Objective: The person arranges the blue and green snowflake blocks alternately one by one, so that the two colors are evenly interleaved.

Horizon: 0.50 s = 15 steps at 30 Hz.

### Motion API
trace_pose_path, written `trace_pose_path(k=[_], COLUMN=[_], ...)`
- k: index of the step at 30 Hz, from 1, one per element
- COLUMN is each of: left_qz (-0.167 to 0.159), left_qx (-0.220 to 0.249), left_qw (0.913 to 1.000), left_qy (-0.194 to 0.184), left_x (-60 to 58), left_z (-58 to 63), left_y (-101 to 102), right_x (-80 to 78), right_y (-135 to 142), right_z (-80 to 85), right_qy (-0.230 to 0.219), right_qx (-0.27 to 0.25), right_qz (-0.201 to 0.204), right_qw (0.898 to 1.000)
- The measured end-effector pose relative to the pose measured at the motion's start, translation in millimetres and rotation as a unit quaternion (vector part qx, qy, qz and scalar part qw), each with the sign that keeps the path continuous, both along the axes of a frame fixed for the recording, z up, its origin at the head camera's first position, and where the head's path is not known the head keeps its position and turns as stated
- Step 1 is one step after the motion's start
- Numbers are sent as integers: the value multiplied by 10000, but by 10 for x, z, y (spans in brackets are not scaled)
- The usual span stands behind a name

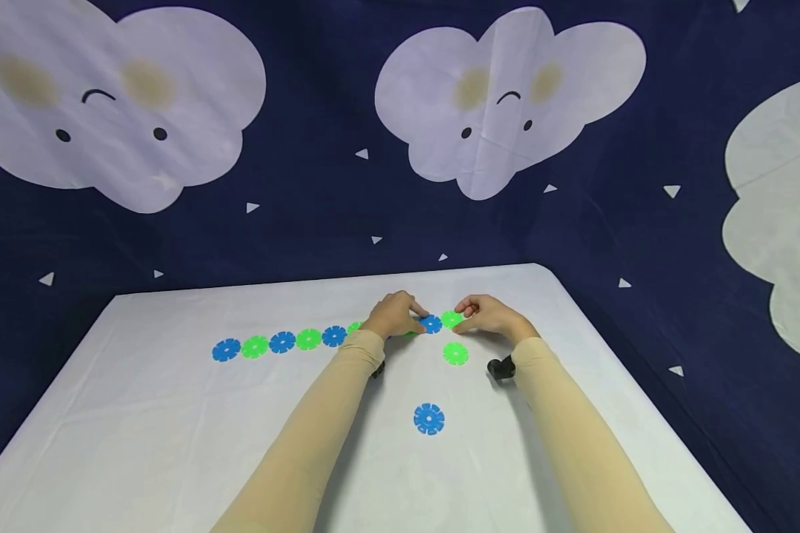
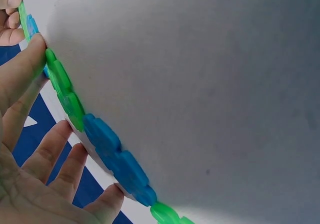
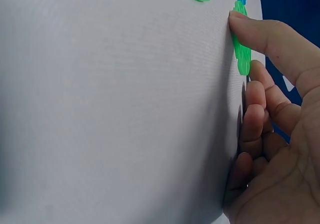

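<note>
Flat notched plastic discs form a row of alternating blue and green across the white table. At the row's right end, my left hand (image 1: 393, 314) pinches a blue disc (image 1: 431, 324) between thumb and forefinger; its other fingers spread behind a green disc (image 2: 65, 91) and a blue disc (image 2: 120, 159). My right hand (image 1: 492, 314) holds the endmost green disc (image 3: 242, 48) by thumb and forefinger, the remaining fingers curled on the table. That disc's edge meets the pinched blue one; whether they interlock I cannot tell. The left hand and wrist hide part of the row in the head view.
A loose green disc (image 1: 455, 354) lies just in front of the row's right end. Closer to me is a loose blue disc (image 1: 430, 419). The leftmost blue disc (image 1: 227, 349) ends the row. Behind the table (image 1: 140, 414) hangs a dark blue cloth (image 1: 320, 185) with printed clouds.
</note>
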<state>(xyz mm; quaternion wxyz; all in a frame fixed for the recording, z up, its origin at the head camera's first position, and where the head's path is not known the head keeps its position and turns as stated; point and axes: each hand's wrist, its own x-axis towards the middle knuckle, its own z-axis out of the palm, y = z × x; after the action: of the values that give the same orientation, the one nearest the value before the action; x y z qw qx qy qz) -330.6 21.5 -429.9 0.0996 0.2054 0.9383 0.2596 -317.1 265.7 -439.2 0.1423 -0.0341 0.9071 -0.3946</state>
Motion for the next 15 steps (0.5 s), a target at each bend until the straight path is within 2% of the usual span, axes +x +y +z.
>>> trace_pose_path(k=[8, 15], left_qz=[-1, -13], left_qx=[38, 61], left_qw=[10000, 10000], left_qy=[-34, 8], left_x=[-3, -7], left_z=[22, -4], left_y=[-17, -4], right_x=[-3, -1], right_y=[7, 37], right_z=[-5, -24], right_qy=[-24, 0], right_qx=[-38, -138], right_qz=[-38, 18], right_qw=[10000, 9999])
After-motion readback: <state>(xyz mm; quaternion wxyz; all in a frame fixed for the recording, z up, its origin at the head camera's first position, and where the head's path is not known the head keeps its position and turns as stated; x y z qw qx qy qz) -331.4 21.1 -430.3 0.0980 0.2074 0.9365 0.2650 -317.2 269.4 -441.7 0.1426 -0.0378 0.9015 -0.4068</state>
